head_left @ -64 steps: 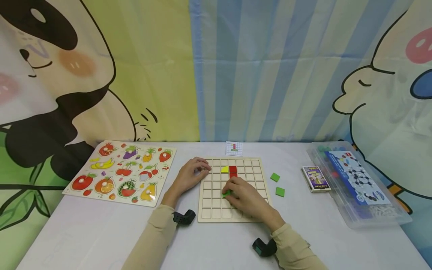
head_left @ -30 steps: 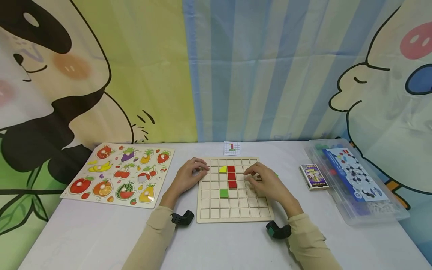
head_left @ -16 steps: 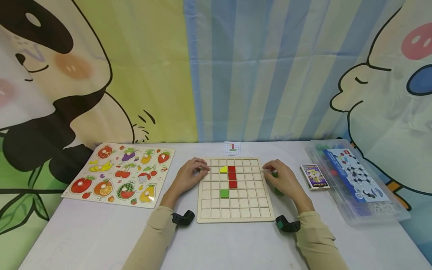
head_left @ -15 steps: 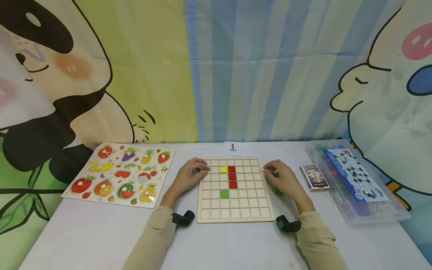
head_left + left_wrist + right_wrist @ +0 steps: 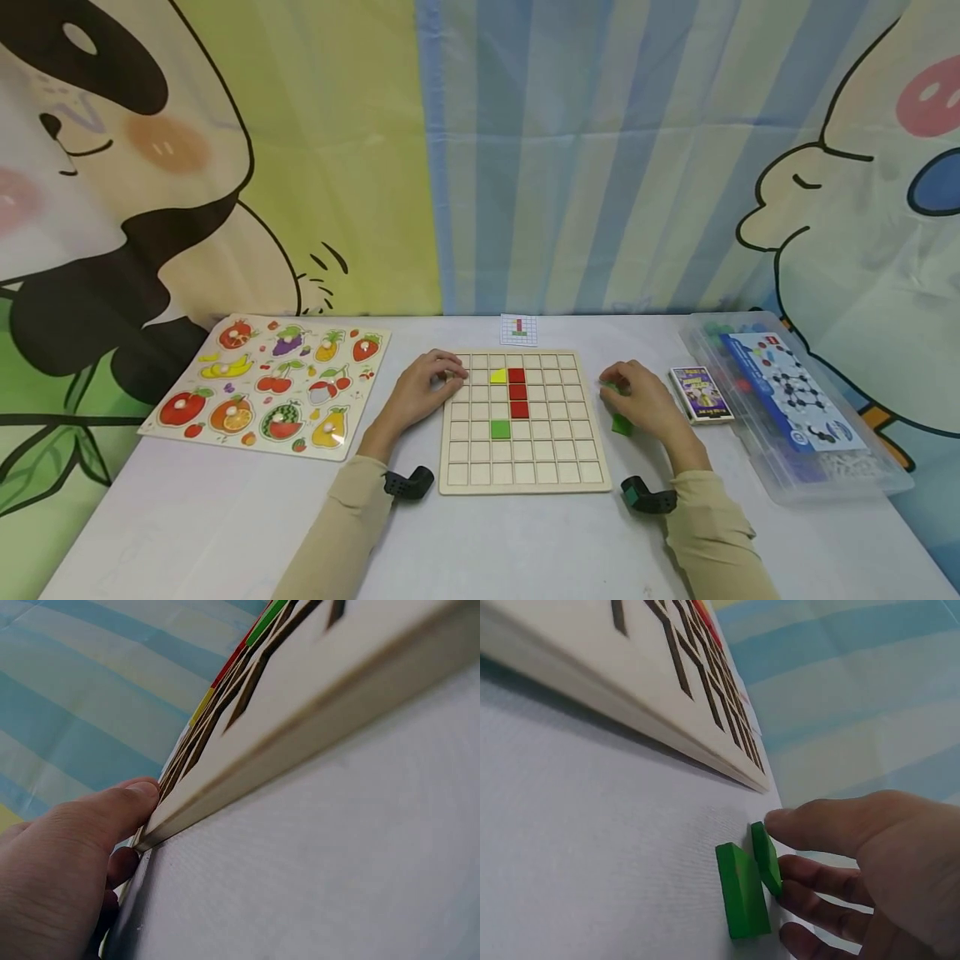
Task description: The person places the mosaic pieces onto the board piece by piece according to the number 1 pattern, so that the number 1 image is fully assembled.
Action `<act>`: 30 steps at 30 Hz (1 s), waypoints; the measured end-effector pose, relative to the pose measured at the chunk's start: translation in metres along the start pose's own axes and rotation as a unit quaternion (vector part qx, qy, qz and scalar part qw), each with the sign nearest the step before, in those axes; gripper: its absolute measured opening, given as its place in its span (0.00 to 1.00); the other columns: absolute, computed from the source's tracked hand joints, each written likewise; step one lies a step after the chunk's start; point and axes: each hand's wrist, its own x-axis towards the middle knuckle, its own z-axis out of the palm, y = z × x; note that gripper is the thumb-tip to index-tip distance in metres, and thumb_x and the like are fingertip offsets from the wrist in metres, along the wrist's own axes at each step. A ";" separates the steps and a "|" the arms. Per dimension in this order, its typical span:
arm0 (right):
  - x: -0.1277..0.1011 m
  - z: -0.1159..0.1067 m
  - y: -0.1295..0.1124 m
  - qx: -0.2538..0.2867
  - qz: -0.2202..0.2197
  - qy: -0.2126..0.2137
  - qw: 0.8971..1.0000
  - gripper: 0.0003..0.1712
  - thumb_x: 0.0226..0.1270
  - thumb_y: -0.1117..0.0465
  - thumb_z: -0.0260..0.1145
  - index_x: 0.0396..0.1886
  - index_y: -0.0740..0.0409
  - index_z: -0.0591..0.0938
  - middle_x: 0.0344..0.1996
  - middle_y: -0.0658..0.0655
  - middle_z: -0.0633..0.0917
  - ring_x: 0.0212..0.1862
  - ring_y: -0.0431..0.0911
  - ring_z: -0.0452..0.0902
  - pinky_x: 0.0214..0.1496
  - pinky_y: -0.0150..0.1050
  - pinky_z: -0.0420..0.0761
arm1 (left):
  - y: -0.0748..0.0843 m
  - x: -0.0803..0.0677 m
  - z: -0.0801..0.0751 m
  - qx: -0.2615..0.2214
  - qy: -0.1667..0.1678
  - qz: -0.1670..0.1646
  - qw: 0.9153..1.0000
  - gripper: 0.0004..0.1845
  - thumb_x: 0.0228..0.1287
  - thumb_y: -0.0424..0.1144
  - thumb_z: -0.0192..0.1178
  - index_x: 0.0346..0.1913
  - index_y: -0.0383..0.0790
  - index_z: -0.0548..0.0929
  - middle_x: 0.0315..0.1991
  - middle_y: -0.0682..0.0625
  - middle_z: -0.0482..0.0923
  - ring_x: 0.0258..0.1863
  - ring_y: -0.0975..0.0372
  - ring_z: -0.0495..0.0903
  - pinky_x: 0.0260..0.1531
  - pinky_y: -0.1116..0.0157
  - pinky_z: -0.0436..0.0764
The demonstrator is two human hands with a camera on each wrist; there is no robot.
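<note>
A wooden grid board lies flat on the table. My left hand holds its upper left edge; in the left wrist view the thumb is on top with a fingertip below. Set in the grid are a yellow tile, a column of red tiles and one green tile. Right of the board, my right hand pinches a loose green tile between thumb and fingers. Beside it another green tile lies on the table.
A small pattern card lies behind the board. To the left is a fruit puzzle board. On the right are a small card box and a clear plastic case with a blue booklet on it. A patterned curtain hangs behind.
My right hand has left a green tile in the grid and moved right, off the board, to the loose green tiles, where it now pinches one. The left hand stays at the board's edge.
</note>
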 end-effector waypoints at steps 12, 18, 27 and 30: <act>-0.002 -0.002 0.000 -0.003 -0.001 -0.006 1.000 0.13 0.60 0.64 0.65 0.45 0.62 0.79 0.36 0.60 0.78 0.40 0.51 0.76 0.44 0.49 0.76 | 0.002 0.001 -0.002 -0.011 -0.011 -0.010 1.000 0.04 0.61 0.39 0.63 0.38 0.49 0.85 0.48 0.52 0.79 0.40 0.64 0.77 0.43 0.62 0.76; -0.001 0.000 -0.003 0.001 -0.008 0.005 1.000 0.13 0.61 0.64 0.64 0.46 0.60 0.79 0.35 0.58 0.78 0.38 0.49 0.75 0.41 0.44 0.74 | 0.001 0.001 -0.002 -0.008 -0.012 -0.010 1.000 0.04 0.62 0.40 0.63 0.39 0.50 0.85 0.48 0.52 0.79 0.39 0.63 0.77 0.43 0.62 0.76; 0.000 0.009 -0.015 0.023 -0.036 0.007 0.999 0.14 0.61 0.64 0.64 0.47 0.59 0.79 0.37 0.57 0.79 0.39 0.48 0.75 0.42 0.43 0.74 | 0.000 0.002 -0.001 -0.007 -0.011 -0.010 1.000 0.05 0.61 0.39 0.63 0.39 0.49 0.85 0.48 0.52 0.79 0.40 0.63 0.76 0.43 0.62 0.75; 0.000 0.013 -0.021 0.028 -0.047 0.004 0.998 0.14 0.62 0.64 0.64 0.48 0.59 0.79 0.37 0.56 0.78 0.39 0.47 0.75 0.41 0.43 0.75 | 0.000 0.001 -0.001 -0.008 -0.011 -0.008 1.000 0.04 0.61 0.39 0.63 0.39 0.49 0.85 0.48 0.52 0.79 0.40 0.63 0.76 0.43 0.62 0.75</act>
